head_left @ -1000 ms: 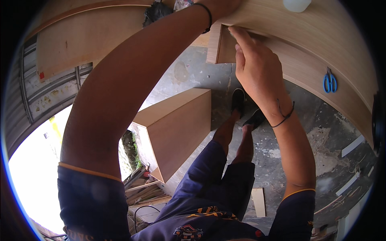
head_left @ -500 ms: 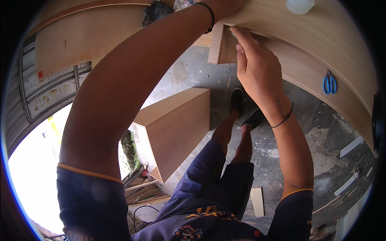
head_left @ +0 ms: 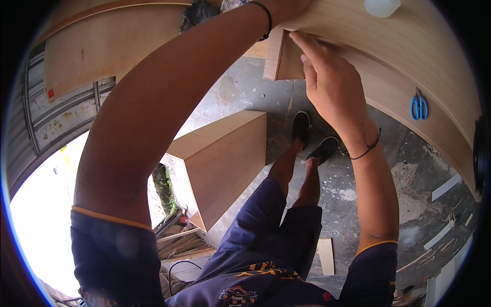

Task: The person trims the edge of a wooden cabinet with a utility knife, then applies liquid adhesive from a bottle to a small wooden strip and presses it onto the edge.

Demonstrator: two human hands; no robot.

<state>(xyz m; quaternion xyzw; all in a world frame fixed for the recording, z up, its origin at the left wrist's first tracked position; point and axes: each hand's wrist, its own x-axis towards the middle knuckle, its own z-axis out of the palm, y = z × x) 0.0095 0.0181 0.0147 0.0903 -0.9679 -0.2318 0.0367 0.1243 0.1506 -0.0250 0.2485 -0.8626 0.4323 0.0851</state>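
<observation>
My left arm reaches up to the top edge, where my left hand (head_left: 289, 7) rests by the wooden panel's surface; its fingers are cut off by the edge of view. My right hand (head_left: 335, 79) is at the near corner of a pale wood-grain cabinet piece (head_left: 274, 56). Its index finger points along the inner edge, the tip touching the corner, with the thumb close below. The other fingers are curled out of sight, and whatever they may hold is hidden. Blue-handled scissors (head_left: 419, 106) lie on the wood-grain surface to the right.
A wooden box (head_left: 227, 169) stands on the concrete floor (head_left: 230, 92) left of my legs. A white translucent container (head_left: 382, 6) sits on the panel at the top. A black plastic bag (head_left: 198, 15) lies at the upper left. Offcut strips (head_left: 446, 187) litter the floor at right.
My right hand has shifted slightly right and turned a little, with its index fingertip still at the corner. My left arm has hardly moved.
</observation>
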